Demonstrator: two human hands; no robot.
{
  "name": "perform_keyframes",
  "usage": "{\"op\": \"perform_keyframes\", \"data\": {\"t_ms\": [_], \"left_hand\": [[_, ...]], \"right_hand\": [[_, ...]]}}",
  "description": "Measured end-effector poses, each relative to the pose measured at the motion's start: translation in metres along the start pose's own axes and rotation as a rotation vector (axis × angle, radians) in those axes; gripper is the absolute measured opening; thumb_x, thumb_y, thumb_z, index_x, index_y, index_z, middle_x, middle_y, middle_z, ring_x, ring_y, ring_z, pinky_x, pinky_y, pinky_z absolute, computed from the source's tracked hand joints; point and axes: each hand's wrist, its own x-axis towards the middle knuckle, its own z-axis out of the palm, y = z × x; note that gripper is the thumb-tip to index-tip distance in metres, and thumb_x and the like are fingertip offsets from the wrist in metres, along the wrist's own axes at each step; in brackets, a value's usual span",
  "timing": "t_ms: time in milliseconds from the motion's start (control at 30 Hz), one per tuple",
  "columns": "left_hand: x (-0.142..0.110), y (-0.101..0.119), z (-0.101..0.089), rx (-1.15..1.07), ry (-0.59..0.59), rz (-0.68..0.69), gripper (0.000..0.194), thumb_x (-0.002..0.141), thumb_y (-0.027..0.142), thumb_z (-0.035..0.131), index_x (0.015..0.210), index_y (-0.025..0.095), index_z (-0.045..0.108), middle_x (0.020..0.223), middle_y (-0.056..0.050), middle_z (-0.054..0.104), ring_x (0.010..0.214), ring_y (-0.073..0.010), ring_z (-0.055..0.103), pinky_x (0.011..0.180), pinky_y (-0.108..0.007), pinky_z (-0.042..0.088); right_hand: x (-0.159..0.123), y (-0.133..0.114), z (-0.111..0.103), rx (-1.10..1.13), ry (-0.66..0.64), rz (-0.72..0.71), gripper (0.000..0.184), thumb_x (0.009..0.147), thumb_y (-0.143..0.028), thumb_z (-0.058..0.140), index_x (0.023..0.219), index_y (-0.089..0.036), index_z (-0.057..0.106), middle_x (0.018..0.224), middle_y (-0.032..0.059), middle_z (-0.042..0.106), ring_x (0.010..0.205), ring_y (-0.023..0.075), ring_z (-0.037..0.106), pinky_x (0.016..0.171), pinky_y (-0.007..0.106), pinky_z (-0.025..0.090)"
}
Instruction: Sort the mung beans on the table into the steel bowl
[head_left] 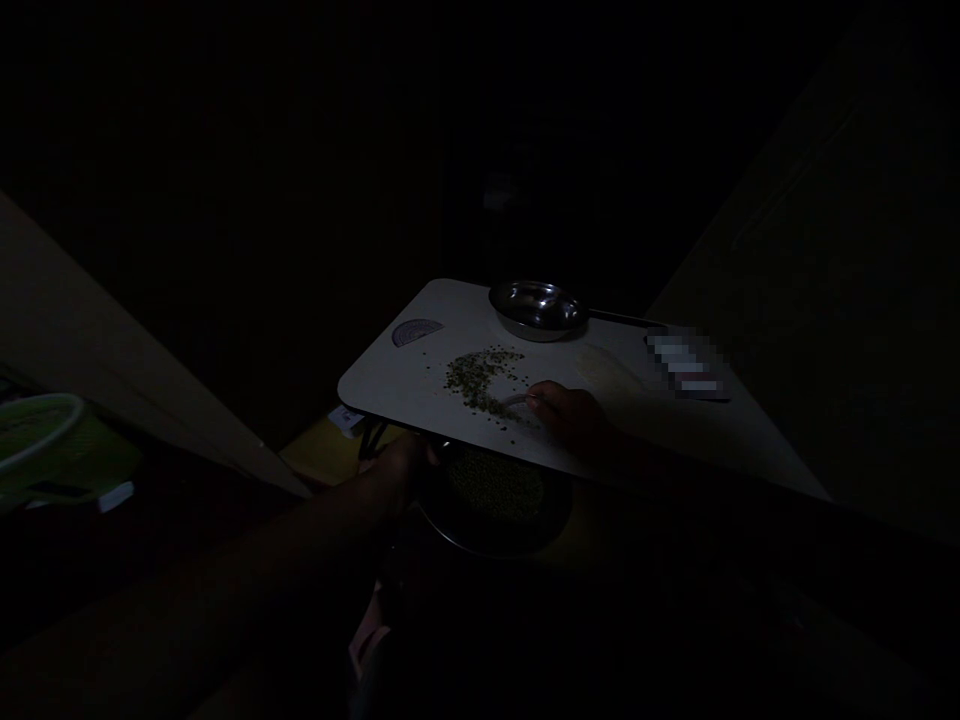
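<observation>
The light is very dim. Small green mung beans (480,378) lie loose in a patch on a white tabletop (382,385). My right hand (566,410) is closed on a clear, curved-edged piece that looks like a protractor (516,399), held at the near side of the beans. Below the table's front edge, my left hand (409,460) grips the rim of a metal bowl (457,540). More mung beans (499,485) fill the bottom of that bowl, and the table edge hides its far side.
A shiny steel bowl (538,312) stands at the table's back edge. Another protractor (417,332) lies at the left. On the right is a blurred, phone-like flat object (686,365). A green basket (67,450) is at far left, beyond a pale panel (135,340).
</observation>
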Motion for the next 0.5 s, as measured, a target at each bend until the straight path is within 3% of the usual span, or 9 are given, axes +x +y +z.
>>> {"op": "perform_keyframes", "data": {"t_ms": [200,500], "left_hand": [[0.001,0.000,0.001,0.018,0.017,-0.020,0.012,0.043,0.010,0.048,0.044,0.019,0.041,0.042,-0.001,0.040,0.042,-0.0145,0.041,0.037,-0.028,0.033],[0.002,0.001,0.005,0.030,0.070,-0.002,0.013,0.043,0.009,0.049,0.043,0.018,0.039,0.043,0.000,0.038,0.043,-0.0126,0.039,0.037,-0.026,0.032]], "right_hand": [[-0.009,0.005,-0.002,0.002,-0.009,0.006,0.032,0.083,-0.034,0.031,0.093,-0.019,0.057,0.078,0.0049,0.065,0.072,0.0171,0.060,0.064,0.026,0.041],[-0.011,0.007,-0.002,-0.018,-0.007,-0.010,0.031,0.084,-0.035,0.031,0.094,-0.020,0.057,0.076,0.0039,0.066,0.069,0.0163,0.060,0.063,0.026,0.041]]}}
